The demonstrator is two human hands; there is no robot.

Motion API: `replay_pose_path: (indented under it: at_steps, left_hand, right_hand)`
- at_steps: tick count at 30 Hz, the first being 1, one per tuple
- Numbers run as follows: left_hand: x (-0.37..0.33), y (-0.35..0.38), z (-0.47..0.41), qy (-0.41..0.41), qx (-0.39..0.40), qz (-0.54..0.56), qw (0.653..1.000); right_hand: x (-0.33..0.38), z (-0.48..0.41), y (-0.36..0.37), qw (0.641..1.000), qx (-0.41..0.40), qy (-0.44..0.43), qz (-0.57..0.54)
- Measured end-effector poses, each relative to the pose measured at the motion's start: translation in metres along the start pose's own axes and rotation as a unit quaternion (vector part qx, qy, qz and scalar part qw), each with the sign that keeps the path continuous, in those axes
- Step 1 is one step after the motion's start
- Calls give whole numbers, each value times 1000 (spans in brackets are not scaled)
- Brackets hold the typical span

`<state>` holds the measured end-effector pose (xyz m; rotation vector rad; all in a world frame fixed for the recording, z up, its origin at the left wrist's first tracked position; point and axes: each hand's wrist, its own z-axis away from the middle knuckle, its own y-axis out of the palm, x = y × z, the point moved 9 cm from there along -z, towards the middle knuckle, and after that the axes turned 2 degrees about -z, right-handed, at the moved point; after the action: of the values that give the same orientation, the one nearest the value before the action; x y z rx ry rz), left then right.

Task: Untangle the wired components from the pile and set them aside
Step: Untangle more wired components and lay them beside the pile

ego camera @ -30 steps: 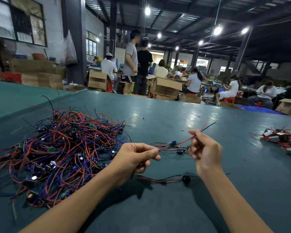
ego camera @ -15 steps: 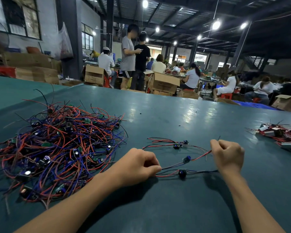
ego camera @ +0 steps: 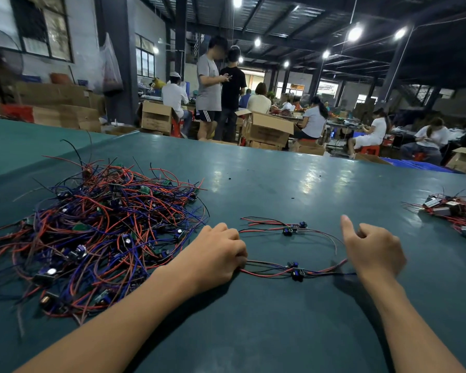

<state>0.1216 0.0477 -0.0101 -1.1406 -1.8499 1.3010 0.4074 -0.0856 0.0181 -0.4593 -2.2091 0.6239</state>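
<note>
Just beside the pile [ego camera: 97,232], your left hand [ego camera: 215,254] clenches the wired component [ego camera: 296,273] by its leads, while your right hand [ego camera: 374,249] sits loosely curled, thumb up, its grip impossible to tell.

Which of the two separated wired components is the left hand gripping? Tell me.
The nearer component: its wires run into the left hand; the farther component lies apart, untouched.

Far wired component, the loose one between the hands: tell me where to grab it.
Pinch the far wired component by its bunched leads just left of the small board, coming down from above. It lies flat on the table, the board is tiny, and that side is clear of the right hand.
</note>
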Motion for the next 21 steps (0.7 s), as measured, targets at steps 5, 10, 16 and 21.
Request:
replay_pose_path:
  at_steps: [5, 10, 16, 21]
  left_hand:
    - [0, 10, 8, 10, 57, 108, 992]
    - [0, 3, 1, -22, 26, 131, 991]
    - [41, -29, 8, -169, -83, -58, 980]
    - [121, -41, 45, -418, -5, -130, 899]
  right_hand:
    - [94, 39, -29, 965, -95, -225, -94]
    - [153, 94, -15, 896, -49, -415, -153]
    - [160, 122, 21, 873, 42, -464, -143]
    - [155, 115, 17, 875, 10, -465, -136]
